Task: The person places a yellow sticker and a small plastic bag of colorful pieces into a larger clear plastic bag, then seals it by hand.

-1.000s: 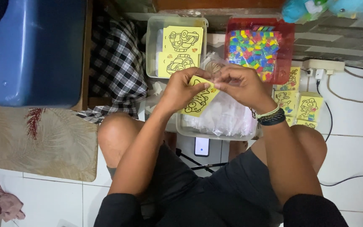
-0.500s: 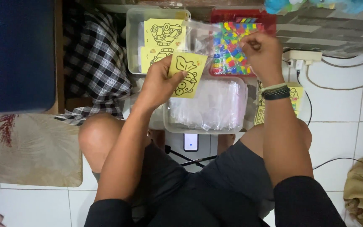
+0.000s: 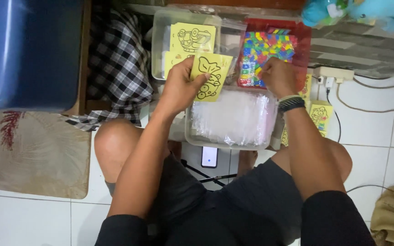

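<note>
From the head camera, our left hand [image 3: 178, 89] pinches a yellow card [image 3: 211, 76] upright above the clear tub [image 3: 231, 119] of plastic bags. Our right hand [image 3: 277, 76], fingers curled, reaches into the red tray [image 3: 304, 36] of coloured pieces [image 3: 263, 48]; whether it grips one we cannot tell.

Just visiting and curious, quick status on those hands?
Left hand holds yellow card. Right hand in red tray of coloured pieces. Tub of clear bags below, nothing blocking.
</note>
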